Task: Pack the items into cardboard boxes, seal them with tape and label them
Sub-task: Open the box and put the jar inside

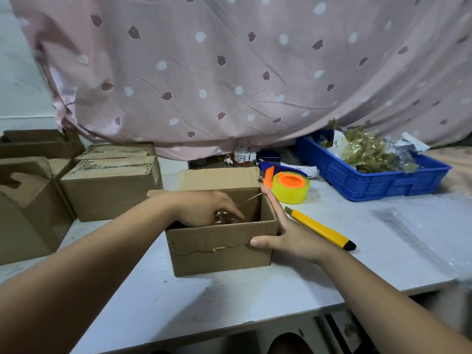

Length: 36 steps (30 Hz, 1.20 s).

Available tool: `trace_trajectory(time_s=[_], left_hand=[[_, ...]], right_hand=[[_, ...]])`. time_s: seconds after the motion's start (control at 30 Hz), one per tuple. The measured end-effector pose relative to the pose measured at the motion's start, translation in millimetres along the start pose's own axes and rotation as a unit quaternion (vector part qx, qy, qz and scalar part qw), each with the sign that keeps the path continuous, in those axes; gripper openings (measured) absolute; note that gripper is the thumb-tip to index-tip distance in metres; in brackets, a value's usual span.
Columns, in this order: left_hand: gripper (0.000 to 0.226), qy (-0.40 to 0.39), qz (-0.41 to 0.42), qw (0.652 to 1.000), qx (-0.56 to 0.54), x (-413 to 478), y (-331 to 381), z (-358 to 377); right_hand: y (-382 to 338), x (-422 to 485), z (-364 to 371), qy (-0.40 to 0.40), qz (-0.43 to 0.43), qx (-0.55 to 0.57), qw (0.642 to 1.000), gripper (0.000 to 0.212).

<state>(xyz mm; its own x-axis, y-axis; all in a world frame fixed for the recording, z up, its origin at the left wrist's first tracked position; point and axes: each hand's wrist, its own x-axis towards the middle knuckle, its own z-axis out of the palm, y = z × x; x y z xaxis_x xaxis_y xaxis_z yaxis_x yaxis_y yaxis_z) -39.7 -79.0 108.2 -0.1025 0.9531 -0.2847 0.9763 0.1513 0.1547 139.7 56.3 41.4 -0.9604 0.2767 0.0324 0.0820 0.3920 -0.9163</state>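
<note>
Cardboard box [219,251] sits on the bench [255,300], open side up, with its back flap standing. Its long side seems to run left to right. Inside the box, the left hand [204,208] curls its fingers over a shiny brown item [224,218] — it looks small and light, so a soft grip from above should do. The right hand [283,231] lies flat on the box's right wall, fingers straight and together, thumb on the front wall. Thin walls bend — best to hold the box by two sides.
</note>
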Motion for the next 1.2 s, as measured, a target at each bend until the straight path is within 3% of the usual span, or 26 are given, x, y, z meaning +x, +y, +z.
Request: trace_trajectory(time_s=[0.2, 0.4, 0.57, 0.7, 0.83, 0.97, 1.1, 1.2], left_hand=[[0.064, -0.085, 0.001, 0.989, 0.121, 2.9, 6.0, -3.7], [0.066, -0.056, -0.005, 0.963, 0.263, 9.4, 17.0, -4.4], [0.061, -0.044, -0.005, 0.986, 0.163, 5.4, 8.2, -8.7], [0.067, 0.041, -0.01, 0.998, 0.037, -3.8, 7.0, -19.7], [0.073, 0.143, -0.036, 0.987, -0.069, -17.5, 9.5, -32.9], [0.073, 0.232, -0.054, 0.967, -0.092, -33.2, 6.3, -39.7], [0.08, 0.357, -0.101, 0.92, -0.127, -47.8, -9.2, -29.8], [0.084, 0.446, -0.124, 0.859, -0.221, -58.6, -22.6, -18.0]], right_hand=[[0.1, 0.1, -2.2, -0.002, -0.004, -0.006, 1.0, 0.102], [2.2, 0.5, -2.1, 0.006, -0.016, -0.025, 1.0, 0.104], [6.5, 3.6, -1.9, 0.014, -0.034, -0.01, 0.999, 0.102], [11.4, 6.6, -0.9, 0.01, -0.034, 0.016, 0.999, 0.102], [13.8, 9.2, 0.6, 0.02, -0.04, 0.008, 0.999, 0.105], [15.9, 10.9, 2.6, 0.03, -0.039, 0.013, 0.999, 0.105], [18.6, 11.3, 4.5, 0.037, -0.045, 0.02, 0.998, 0.106], [18.5, 12.8, 6.1, 0.041, -0.049, 0.019, 0.998, 0.106]])
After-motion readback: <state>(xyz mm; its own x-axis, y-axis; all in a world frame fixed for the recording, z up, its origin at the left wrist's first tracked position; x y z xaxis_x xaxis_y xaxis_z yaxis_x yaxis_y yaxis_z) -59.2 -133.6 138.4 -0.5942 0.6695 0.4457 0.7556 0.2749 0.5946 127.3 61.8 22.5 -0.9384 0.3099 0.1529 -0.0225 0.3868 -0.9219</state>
